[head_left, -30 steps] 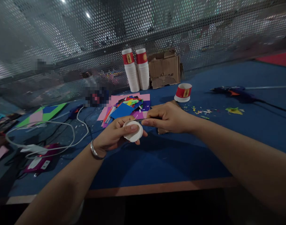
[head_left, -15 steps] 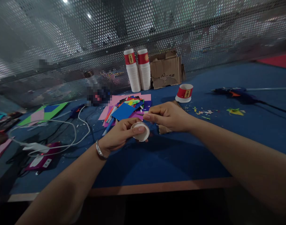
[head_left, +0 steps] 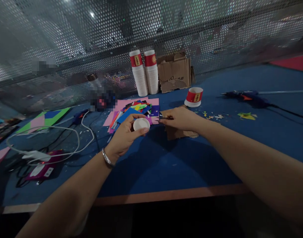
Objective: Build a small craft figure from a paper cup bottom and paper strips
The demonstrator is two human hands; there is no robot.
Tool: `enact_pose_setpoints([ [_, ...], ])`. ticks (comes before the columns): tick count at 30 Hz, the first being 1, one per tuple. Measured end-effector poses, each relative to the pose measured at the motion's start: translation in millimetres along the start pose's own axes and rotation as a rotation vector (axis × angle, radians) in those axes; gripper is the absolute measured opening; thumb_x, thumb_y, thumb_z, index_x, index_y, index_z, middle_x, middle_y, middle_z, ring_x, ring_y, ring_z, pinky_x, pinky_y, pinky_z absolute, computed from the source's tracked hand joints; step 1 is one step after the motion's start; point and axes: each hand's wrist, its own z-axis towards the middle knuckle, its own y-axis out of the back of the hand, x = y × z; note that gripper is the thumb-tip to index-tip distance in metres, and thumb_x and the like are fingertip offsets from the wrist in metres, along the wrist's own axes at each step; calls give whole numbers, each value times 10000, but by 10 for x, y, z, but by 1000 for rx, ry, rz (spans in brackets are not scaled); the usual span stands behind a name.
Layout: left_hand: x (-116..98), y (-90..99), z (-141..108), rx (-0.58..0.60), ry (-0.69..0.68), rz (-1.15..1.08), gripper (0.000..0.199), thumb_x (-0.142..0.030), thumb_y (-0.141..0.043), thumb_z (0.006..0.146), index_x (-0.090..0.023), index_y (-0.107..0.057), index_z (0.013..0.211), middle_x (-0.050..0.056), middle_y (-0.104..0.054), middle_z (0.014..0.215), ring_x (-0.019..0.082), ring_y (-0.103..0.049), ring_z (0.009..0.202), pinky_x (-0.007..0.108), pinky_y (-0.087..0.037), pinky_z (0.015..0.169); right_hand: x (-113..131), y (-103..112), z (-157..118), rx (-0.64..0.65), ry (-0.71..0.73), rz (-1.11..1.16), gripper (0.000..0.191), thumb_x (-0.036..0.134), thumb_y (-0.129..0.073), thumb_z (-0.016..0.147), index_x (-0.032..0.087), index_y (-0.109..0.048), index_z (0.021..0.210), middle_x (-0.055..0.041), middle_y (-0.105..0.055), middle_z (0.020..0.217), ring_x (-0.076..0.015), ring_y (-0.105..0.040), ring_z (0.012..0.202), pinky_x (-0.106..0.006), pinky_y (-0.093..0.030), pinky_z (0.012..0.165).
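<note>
Blue-topped bench [head_left: 166,172] carries two tall white-and-red paper-cup stacks [head_left: 140,81], upright brown corrugated cardboard [head_left: 175,74], pistol-shaped dark-blue glue gun [head_left: 254,99], magenta power strip [head_left: 46,168].

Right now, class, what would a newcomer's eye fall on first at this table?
Two tall stacks of cups, white with red at the top, stand at the back beside brown cardboard. In front of them lies a bright heap of colored paper, and nearer the camera the left hand holds a round white piece.
</note>
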Motion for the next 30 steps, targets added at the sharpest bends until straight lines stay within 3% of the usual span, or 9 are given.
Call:
enact_pose_setpoints([
  [4,16,8,-10,74,69,-19,713,-224,-944,614,-225,-547,1206,-5,-630,1010,141,-610,889,300,-492,856,-87,18,6,63,-78,-102,533,696,-569,887,190,-727,946,-131,-728,876,-274,-647,793,-331,-345,580],
  [8,88,-7,4,141,89,87,657,-261,-922,625,-211,-549,1164,6,-627,986,158,-593,875,319,-465,835,-117,34,20,126,-71,-147,555,682,-570,882,167,-732,1012,-165,-743,972,-305,-673,870,-342,-380,596],
  [12,122,9,20,123,-33,311,576,-333,-891,693,-209,-596,1172,59,-650,1091,204,-607,952,371,-474,878,-165,30,43,138,-52,-145,553,663,-567,888,155,-742,1020,-174,-741,956,-313,-670,854,-359,-392,609],
  [15,94,14,-4,66,-178,478,579,-403,-873,751,-227,-640,1251,108,-620,1235,261,-604,1090,421,-484,939,-234,19,53,77,-72,-128,558,652,-569,895,160,-737,1097,-180,-745,995,-324,-675,885,-360,-399,627],
  [20,49,-11,-40,51,-262,606,584,-485,-836,808,-261,-662,1318,113,-617,1248,282,-605,1119,412,-507,913,-302,23,53,35,-124,-105,535,616,-560,922,150,-705,1143,-191,-747,1088,-329,-685,943,-351,-401,646],
  [25,61,-5,-10,59,-257,658,527,-432,-834,808,-253,-675,1278,109,-669,1278,269,-634,1078,388,-506,859,-210,25,33,-5,-95,-61,475,581,-592,915,157,-735,1075,-176,-762,1047,-329,-693,938,-359,-411,650],
  [30,39,6,-8,21,-254,680,540,-374,-874,760,-240,-678,1245,104,-700,1226,264,-636,1036,364,-487,803,24,55,-61,63,57,115,289,405,-589,953,168,-749,909,-115,-757,786,-247,-696,754,-335,-419,635],
])
